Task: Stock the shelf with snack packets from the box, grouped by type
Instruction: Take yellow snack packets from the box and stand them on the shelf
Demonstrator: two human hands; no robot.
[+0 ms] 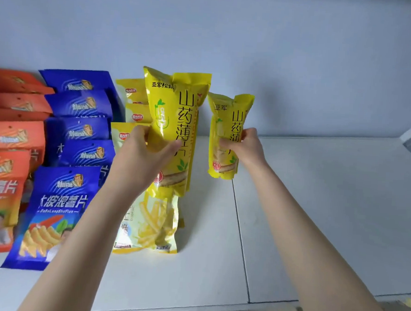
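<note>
Left hand (146,156) grips a tall yellow packet (177,120) upright, at the right edge of the fries packet row (152,224). Right hand (246,145) grips a matching packet (227,132), also upright, farther right of that row.

"山药薄片" on tall yellow packet (186,120); "亚军" on smaller yellow packet (226,119); "大波浪薯片", "DaBoLangShuPian" on blue packet (59,206)

Tall yellow packet (185,111) and small yellow packet (222,118): glossy, crinkled plastic film. Blue packets (59,206), orange packets (0,191): same shiny film. Shelf (316,210): smooth matt white board. Wall (278,51): matt paint.
</note>
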